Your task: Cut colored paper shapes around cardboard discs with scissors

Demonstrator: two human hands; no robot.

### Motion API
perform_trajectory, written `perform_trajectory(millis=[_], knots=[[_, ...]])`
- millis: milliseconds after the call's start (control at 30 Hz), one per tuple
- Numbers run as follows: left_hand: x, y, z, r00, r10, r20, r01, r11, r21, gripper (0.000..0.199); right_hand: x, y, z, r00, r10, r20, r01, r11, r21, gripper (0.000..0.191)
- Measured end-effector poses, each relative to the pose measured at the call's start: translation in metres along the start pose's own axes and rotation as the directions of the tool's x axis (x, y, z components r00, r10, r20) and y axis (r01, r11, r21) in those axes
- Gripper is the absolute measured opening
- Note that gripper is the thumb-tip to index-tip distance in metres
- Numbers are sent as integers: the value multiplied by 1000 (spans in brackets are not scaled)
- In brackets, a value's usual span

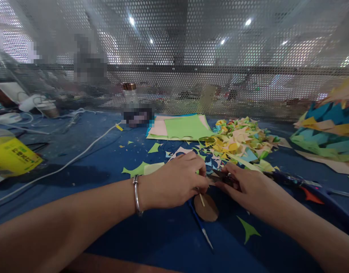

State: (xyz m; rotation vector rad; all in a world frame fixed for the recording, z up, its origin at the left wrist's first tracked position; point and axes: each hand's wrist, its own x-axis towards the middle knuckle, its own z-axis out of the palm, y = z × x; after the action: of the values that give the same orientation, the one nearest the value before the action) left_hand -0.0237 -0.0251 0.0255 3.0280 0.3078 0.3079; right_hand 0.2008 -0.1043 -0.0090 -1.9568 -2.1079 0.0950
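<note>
Fingers pinched together, my left hand (184, 180) is closed just left of my right hand. A thin pale stick (202, 200) pokes out below its fingertips, over a round brown cardboard disc (207, 209). My right hand (241, 182) is closed around dark scissors (218, 174), whose pointed blades are spread toward the left fingertips. Whatever lies between the blades is hard to make out. Partly under the disc's left edge lies a blue-handled tool (204, 229) with a slim metal tip. A green paper scrap (249, 229) rests below my right hand.
Colored paper sheets (188, 127) are stacked behind my hands, beside a heap of paper cutouts (242, 140). A layered paper piece (327, 131) stands at right, near a blue tool (310, 185). A white cable (89, 148) and yellow-labelled container (13, 157) are at left. Perforated metal panel (174, 49) behind.
</note>
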Motion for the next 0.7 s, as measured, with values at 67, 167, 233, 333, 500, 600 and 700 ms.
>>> perform_trajectory(millis=[67, 167, 233, 333, 500, 600, 700], knots=[[2, -2, 2, 1000, 31, -4, -31, 999, 14, 15, 0, 0, 0, 1000, -8, -4, 8, 1000, 22, 19], [4, -5, 1, 997, -15, -81, 4, 991, -137, 15, -1, -1, -1, 1000, 5, 15, -6, 999, 44, 24], [6, -8, -1, 967, -191, -170, 110, 911, -397, 12, -1, -2, -2, 1000, 19, 23, -20, 999, 41, 24], [9, -12, -1, 842, -518, -150, 216, 578, -787, 11, -1, -3, -5, 998, 22, 57, -23, 1000, 10, 24], [13, -11, 3, 700, -708, 92, 210, 81, -974, 14, -4, -3, -6, 998, 5, -67, -16, 986, -168, 27], [14, -4, 2, 676, -722, 146, 209, -2, -978, 15, -8, -3, -6, 968, -105, -228, 40, 961, -275, 26], [15, 4, 1, 668, -730, 145, 169, -41, -985, 18, -11, -6, -6, 884, -306, -353, 172, 916, -362, 26]])
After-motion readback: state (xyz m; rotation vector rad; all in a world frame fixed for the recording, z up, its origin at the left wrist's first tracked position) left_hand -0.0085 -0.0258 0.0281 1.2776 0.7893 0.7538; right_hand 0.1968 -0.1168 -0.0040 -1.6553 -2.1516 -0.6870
